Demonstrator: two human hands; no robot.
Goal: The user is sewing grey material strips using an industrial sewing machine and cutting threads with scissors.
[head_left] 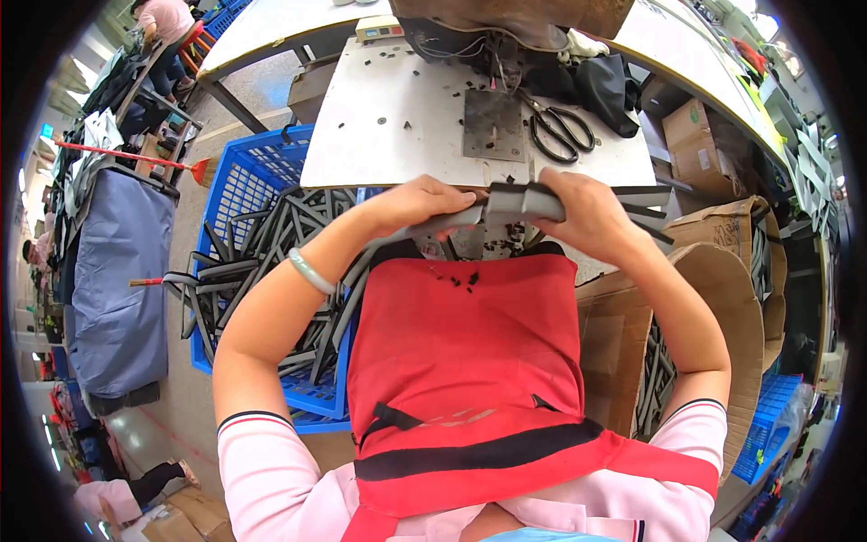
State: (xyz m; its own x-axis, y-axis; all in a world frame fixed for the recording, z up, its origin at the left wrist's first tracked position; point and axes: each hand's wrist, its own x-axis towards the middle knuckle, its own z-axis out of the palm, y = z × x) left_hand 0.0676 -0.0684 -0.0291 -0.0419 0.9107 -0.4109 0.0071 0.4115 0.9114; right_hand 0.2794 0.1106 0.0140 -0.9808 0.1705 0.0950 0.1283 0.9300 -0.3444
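My left hand (pixel 415 206), with a pale bangle on its wrist, is closed on one end of a long grey strip (pixel 459 219). My right hand (pixel 589 215) grips a small bunch of grey strips with black edges (pixel 513 203); their dark ends stick out beyond the hand to the right. Both hands are close together just off the table's front edge, above my red apron (pixel 470 334). The strips' ends almost meet between them; whether they touch I cannot tell. Several black scraps lie on the apron.
Ahead stands a white sewing table (pixel 388 135) with a sewing machine (pixel 497 63), black-handled scissors (pixel 560 131) and scattered scraps. A blue basket (pixel 212 244) full of grey strips is at my left. Cardboard boxes (pixel 605 352) holding strips stand right. Another person (pixel 167 27) sits far left.
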